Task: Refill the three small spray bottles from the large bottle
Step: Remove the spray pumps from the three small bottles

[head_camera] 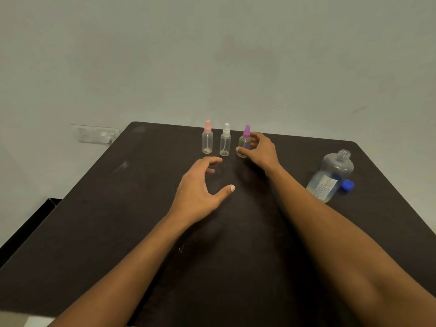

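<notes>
Hovering over the tabletop, our left hand is relaxed and holds nothing, ready, we judge, to unscrew a sprayer. Beyond it, far, stand the pink-capped spray bottle and the white-capped spray bottle, both closed. Our right hand wraps its fingers round the purple-capped spray bottle. At right the large bottle stands uncapped for pouring, with its blue cap just beside it.

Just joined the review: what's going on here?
A person's right hand grips the purple bottle, rightmost of three small capped spray bottles in a row on the table. The left hand hovers open, holding nothing. The pink bottle and white bottle stand untouched. The large bottle stands uncapped at the right, its blue cap beside it.
</notes>
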`<move>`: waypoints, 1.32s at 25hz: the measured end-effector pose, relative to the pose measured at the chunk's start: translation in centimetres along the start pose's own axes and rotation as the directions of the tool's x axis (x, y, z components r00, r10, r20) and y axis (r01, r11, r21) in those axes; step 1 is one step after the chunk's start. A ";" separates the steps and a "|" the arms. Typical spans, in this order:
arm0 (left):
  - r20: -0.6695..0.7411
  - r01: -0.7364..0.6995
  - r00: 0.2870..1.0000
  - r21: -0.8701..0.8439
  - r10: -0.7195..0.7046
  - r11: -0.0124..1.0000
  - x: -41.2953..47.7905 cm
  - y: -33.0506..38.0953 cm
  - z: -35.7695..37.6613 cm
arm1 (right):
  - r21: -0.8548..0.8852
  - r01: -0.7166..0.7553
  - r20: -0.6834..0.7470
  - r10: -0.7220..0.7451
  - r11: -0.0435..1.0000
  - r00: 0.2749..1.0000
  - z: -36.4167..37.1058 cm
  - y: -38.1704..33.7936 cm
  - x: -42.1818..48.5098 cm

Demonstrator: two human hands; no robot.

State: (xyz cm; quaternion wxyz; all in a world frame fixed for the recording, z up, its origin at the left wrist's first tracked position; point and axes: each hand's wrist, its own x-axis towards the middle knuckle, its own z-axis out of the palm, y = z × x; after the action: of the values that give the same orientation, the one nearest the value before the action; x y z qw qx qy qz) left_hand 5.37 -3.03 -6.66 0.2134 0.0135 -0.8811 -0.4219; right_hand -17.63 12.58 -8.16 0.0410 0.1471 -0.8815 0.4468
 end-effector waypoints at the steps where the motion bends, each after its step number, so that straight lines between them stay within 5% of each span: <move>1: -0.002 0.001 1.000 -0.004 -0.001 1.000 -0.1 -0.1 0.0 | -0.001 0.003 0.000 -0.003 1.000 1.000 0.3 0.1 0.2; 10: -0.018 0.023 1.000 -0.029 -0.024 0.999 -0.4 0.1 -0.4 | 0.017 0.025 -0.041 -0.024 1.000 0.999 -0.8 -0.8 -1.4; 23: -0.076 -0.032 0.997 -0.167 0.020 0.985 -2.0 5.7 2.1 | 0.122 0.329 0.046 -0.336 0.937 0.941 -9.6 -8.2 -15.8; 28: -0.196 -0.169 0.973 -0.234 0.123 0.957 -3.9 8.0 2.0 | 0.135 0.323 0.083 -0.335 0.937 0.938 -10.6 -9.1 -19.1; 33: -0.207 -0.141 0.974 -0.253 0.089 0.957 -5.7 8.4 2.0 | 0.092 0.316 0.121 -0.326 0.944 0.938 -11.1 -9.3 -21.0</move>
State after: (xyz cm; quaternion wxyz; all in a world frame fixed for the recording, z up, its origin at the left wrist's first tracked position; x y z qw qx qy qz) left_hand 11.11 5.05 -3.57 0.3221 -0.0261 -0.7907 -0.5200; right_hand 4.46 20.94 1.38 0.0486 0.3201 -0.8299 0.4544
